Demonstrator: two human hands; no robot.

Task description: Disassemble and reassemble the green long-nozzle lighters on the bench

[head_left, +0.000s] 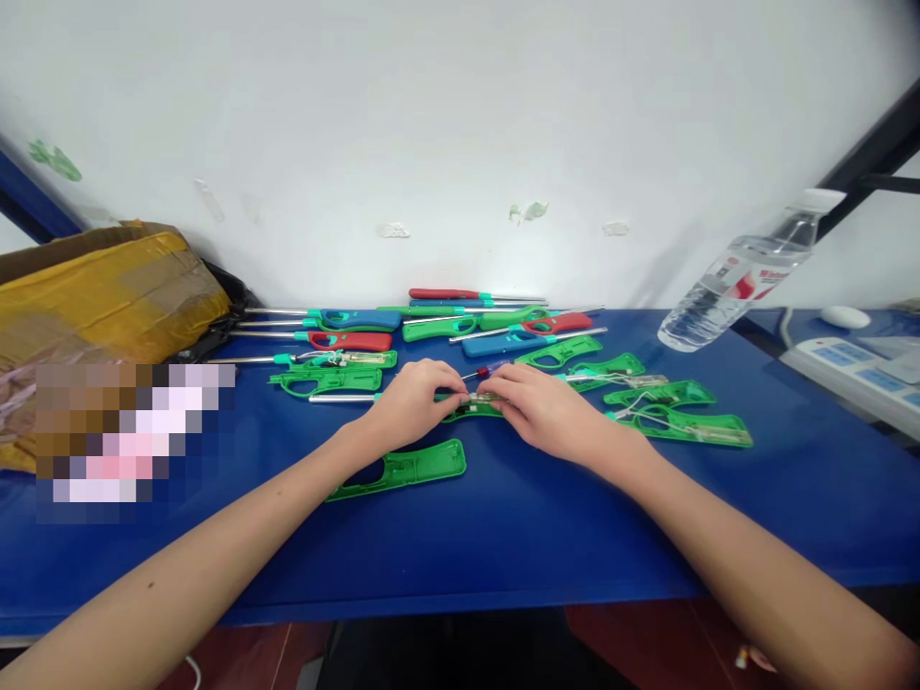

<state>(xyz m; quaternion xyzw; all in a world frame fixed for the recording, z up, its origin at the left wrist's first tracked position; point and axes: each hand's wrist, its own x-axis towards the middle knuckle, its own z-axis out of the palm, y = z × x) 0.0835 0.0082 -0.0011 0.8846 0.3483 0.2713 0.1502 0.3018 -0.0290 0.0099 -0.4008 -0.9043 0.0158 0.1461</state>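
Observation:
An opened green utility lighter (pixel 471 410) lies between my hands, its inner parts exposed and its metal tube (pixel 337 399) pointing left. My left hand (pixel 419 398) is closed, thumb and fingers pinching at the lighter's middle. My right hand (pixel 542 407) is closed over the handle's right end, fingertips on the inner parts. The small parts under my fingertips are partly hidden. Just behind lies a small screwdriver (pixel 489 370) with a purplish handle. A loose green shell half (pixel 424 465) rests in front of my left hand, partly covered by my forearm.
Closed lighters in red (pixel 352 341), blue (pixel 503 342) and green lie along the wall. Opened green lighters (pixel 690 426) with wires lie to the right, another (pixel 334 380) to the left. A water bottle (pixel 740 278) and power strip (pixel 855 369) are right; a taped carton (pixel 115 287) left.

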